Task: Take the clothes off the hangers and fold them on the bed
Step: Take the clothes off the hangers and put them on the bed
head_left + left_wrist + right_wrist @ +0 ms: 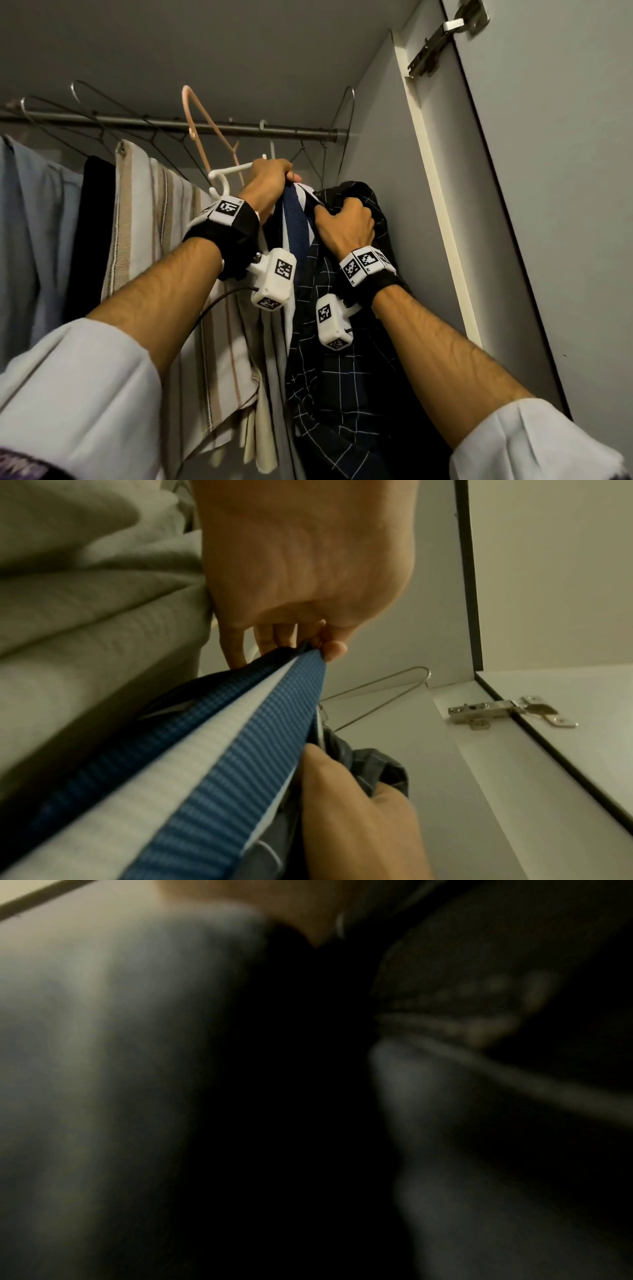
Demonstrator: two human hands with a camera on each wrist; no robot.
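In the head view, a blue-and-white striped garment [294,222] hangs near the right end of the wardrobe rod [239,127]. My left hand [277,176] grips its top edge, where the arm of a white plastic hanger [226,171] meets my fist. The left wrist view shows my left hand [308,645] pinching the same ribbed blue-and-white fabric [240,737]. Just right of it, my right hand [346,219] clutches a bunched dark checked shirt [342,377]. That hand [359,804] also shows low in the left wrist view. The right wrist view is dark and blurred.
A pink hanger [202,137] and bare wire hangers [102,113] sit on the rod. To the left hang a beige striped shirt [154,240], a black garment [92,222] and a light blue shirt [30,222]. The wardrobe side wall and the open door with its hinge [442,37] close in on the right.
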